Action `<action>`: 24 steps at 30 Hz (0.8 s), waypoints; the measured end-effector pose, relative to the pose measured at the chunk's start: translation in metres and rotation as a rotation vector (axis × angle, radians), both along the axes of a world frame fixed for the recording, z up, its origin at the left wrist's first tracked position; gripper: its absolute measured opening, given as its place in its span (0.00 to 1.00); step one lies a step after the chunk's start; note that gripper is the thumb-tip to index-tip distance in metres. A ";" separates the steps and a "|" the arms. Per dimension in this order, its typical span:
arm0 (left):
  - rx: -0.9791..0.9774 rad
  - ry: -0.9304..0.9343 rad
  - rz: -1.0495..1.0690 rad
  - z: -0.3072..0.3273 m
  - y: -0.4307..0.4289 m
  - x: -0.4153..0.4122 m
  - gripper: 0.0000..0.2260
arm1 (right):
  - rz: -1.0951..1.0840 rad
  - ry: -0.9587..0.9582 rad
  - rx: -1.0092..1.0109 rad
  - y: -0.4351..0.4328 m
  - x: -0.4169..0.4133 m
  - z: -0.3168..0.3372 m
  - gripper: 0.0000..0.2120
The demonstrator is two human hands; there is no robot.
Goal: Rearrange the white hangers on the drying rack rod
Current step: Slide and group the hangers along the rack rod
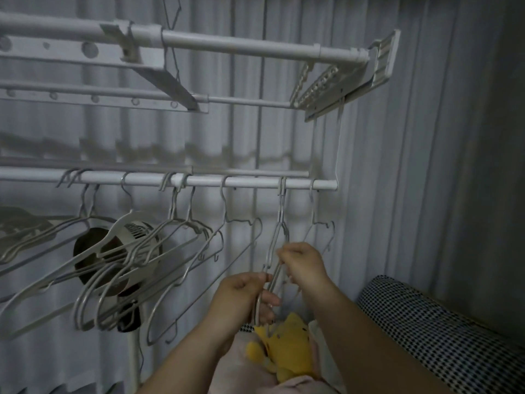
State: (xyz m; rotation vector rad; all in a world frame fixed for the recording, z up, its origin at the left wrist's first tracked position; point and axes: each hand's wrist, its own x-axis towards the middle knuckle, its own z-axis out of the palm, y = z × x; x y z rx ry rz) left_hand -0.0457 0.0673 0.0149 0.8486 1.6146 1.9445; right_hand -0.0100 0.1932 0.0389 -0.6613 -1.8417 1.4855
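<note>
A pale pleated curtain (397, 166) is hanging behind both hands. Above them the drying rack rod (255, 182) is running across, and a tight bundle of white hangers (279, 220) hooked on it is dangling straight down into the hands. Just to the right of the right hand, a single hanger (314, 220) is hanging near the rod's end, apart from the bundle. Left of the left hand, more hangers (159, 251) are crowding the rod at a slant, and they are partly covering a round fan (133, 233) behind them. Directly below the hands a yellow soft toy (287, 348) is lying on pinkish cloth, and a black-and-white checked cushion (426, 322) is sitting to the lower right.

The light is dim, so the number of hangers in the bundle is hard to make out. Their lower ends are disappearing behind the left hand, and the far-left hangers are being cut off by the picture's edge.

Both forearms are reaching up from the bottom edge. The left hand (244, 297) is gripping the bundle's lower wires with curled fingers. The right hand (302, 264), slightly higher, is pinching the wires with its fingertips, its back turned toward the camera.
</note>
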 end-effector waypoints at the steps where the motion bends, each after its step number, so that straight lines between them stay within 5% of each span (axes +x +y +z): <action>1: 0.010 -0.029 -0.015 0.001 0.000 -0.001 0.09 | -0.100 0.001 0.079 0.003 0.000 -0.001 0.03; 4: 0.030 -0.076 -0.013 0.002 -0.001 -0.004 0.09 | -0.307 0.013 0.186 0.014 0.002 -0.005 0.15; 9: 0.040 -0.056 0.109 -0.003 0.000 -0.011 0.08 | -0.135 -0.067 0.010 0.019 -0.004 -0.007 0.36; 13: 0.001 -0.047 0.079 -0.006 -0.003 -0.018 0.14 | -0.097 -0.041 -0.074 0.016 -0.006 -0.010 0.25; 16: 0.008 -0.032 0.060 -0.006 -0.005 -0.023 0.08 | -0.104 0.016 -0.151 0.018 -0.001 -0.010 0.17; 21: 0.050 -0.077 0.062 0.000 -0.007 -0.021 0.13 | -0.223 0.040 -0.088 0.034 0.017 -0.008 0.17; 24: 0.037 -0.006 0.068 0.005 -0.008 -0.017 0.12 | -0.232 -0.142 0.139 0.038 0.026 -0.003 0.20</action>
